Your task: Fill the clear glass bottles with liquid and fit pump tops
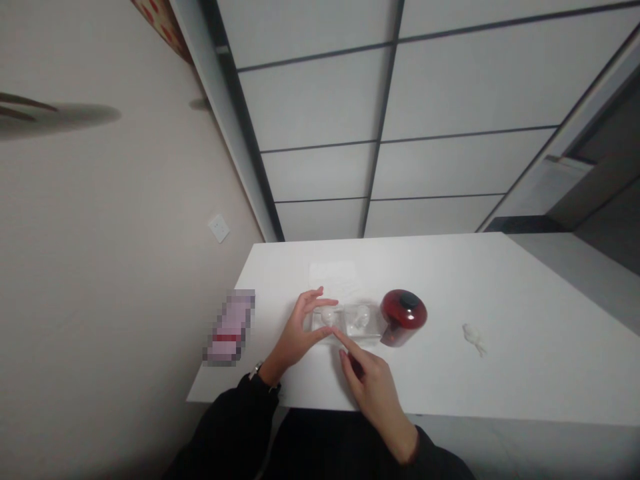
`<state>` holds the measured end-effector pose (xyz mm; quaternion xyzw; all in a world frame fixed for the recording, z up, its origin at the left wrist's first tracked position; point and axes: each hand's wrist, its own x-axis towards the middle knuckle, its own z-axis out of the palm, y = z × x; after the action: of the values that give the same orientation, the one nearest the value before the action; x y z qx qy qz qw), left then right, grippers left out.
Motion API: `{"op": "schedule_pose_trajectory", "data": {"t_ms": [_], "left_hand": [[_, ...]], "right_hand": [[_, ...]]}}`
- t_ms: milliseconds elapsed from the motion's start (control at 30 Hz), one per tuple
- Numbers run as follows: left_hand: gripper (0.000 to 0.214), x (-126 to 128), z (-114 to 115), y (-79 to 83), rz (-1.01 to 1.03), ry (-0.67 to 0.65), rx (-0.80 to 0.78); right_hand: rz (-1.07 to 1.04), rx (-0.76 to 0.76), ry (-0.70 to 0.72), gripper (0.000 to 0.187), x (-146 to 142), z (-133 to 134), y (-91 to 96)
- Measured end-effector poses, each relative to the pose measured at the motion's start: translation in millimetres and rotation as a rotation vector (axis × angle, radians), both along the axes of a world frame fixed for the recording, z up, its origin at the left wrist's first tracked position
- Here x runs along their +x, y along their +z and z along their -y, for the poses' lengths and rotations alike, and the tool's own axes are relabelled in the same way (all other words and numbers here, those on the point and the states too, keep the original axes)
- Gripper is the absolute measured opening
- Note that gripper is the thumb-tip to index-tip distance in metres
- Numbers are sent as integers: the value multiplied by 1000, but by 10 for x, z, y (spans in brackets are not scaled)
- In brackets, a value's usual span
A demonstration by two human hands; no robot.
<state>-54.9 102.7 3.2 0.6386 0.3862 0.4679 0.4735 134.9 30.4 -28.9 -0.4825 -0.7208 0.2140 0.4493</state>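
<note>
A clear plastic box [370, 331] with two compartments sits on the white table. A rounded white object [328, 315] lies in its left compartment, and a crumpled whitish thing [361, 316] in the right one. My left hand [306, 323] spans the left compartment, thumb at the front rim and index finger at the back rim. From the front, my right hand [373, 380] reaches in with its index finger stretched out, its tip close to my left thumb; whether they touch I cannot tell. The right thumb is apart from that finger, and the other fingers are partly hidden.
A dark red, round-topped device [404, 313] stands against the box's right side. Further right lies a small crumpled white piece [474, 339]. A pixelated pinkish object [231, 327] is near the table's left edge. A faint pale sheet [333, 273] lies behind the box.
</note>
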Motion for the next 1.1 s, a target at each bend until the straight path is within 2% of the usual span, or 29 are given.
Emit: {"op": "schedule_pose_trajectory", "data": {"t_ms": [233,433,567,633,833,967,1100], "left_hand": [[83,-14,-30,-11,55,47,-49],[91,-29,32,31,-129,-41,48],[99,-45,27,19,-223,-11,101],[100,-43,20,10,-192,-22,58],[97,-65,23,21,-89,-173,-52],[101,-90,0,-14,-14,-129,-88],[103,-90,-12,-49,-39,-107,-81]], "right_hand": [[38,-24,2,44,-2,-5,24],[30,-25,10,45,2,5,-5],[41,-27,9,45,10,8,0],[45,-27,11,45,10,10,7],[46,-22,15,45,9,19,16],[50,-38,9,45,14,21,9],[42,-43,3,45,17,17,15]]}}
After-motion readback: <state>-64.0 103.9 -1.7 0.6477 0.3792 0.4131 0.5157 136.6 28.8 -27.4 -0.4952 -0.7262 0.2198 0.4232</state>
